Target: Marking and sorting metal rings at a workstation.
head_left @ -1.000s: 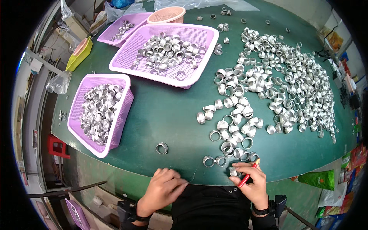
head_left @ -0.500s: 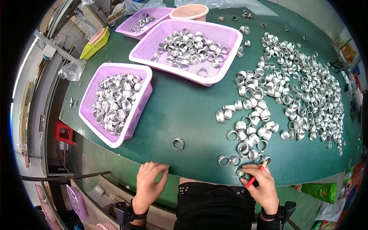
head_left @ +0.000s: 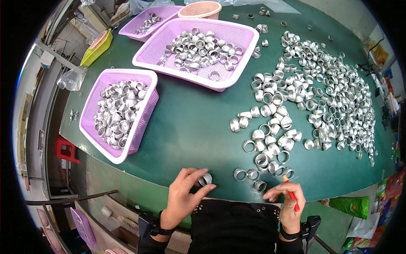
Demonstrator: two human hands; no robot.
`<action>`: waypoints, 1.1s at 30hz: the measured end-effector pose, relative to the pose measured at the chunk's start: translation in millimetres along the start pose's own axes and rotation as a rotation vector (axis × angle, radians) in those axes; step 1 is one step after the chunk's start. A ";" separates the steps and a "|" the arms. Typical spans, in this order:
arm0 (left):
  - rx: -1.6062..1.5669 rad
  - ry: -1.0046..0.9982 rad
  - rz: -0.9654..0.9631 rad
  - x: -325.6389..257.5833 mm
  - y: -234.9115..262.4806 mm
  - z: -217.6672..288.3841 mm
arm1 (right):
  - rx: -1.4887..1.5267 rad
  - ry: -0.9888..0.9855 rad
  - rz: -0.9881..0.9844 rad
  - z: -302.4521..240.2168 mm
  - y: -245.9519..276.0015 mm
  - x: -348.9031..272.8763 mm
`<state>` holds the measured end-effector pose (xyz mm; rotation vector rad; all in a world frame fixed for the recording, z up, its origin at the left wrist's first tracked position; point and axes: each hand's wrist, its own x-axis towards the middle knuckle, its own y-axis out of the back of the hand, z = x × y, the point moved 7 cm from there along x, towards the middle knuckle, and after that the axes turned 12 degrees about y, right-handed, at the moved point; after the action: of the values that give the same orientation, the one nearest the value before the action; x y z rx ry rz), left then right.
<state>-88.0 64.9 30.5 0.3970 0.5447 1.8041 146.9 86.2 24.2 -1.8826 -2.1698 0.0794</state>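
Observation:
My left hand is at the table's front edge. Its thumb and fingers close around a silver metal ring, one wide, band-like piece. To its right, my right hand grips a slim red tool with a pale tip; the tool's exact kind is unclear. Just left of those fingers a single ring lies on the table, apart from the hand. Beyond it sit a few more rings, at the near end of a loose trail leading to a large heap of rings.
On the green table a lilac basket of rings stands at left. Another lilac basket with rings is farther back, beside a smaller one and a peach basket. A yellow-green basket sits at the far-left edge.
My left hand has moved right and picked up the lone ring from the table. My right hand has let go of a ring and drawn slightly away, keeping the red tool. The view shifted slightly.

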 end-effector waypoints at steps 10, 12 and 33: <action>0.215 -0.076 -0.051 -16.9 -14.9 6.6 | -0.032 -0.095 -0.123 40.5 -74.4 0.8; 0.208 -0.088 -0.036 -17.9 -15.3 6.5 | -0.118 0.060 -0.191 37.7 -80.3 4.1; 0.187 -0.057 -0.110 -20.7 -15.2 1.0 | -0.102 -0.124 -0.145 42.4 -73.7 2.8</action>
<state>-69.4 48.9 23.0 0.5340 0.6850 1.6374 65.5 83.0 -0.4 -1.8103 -2.4300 0.0602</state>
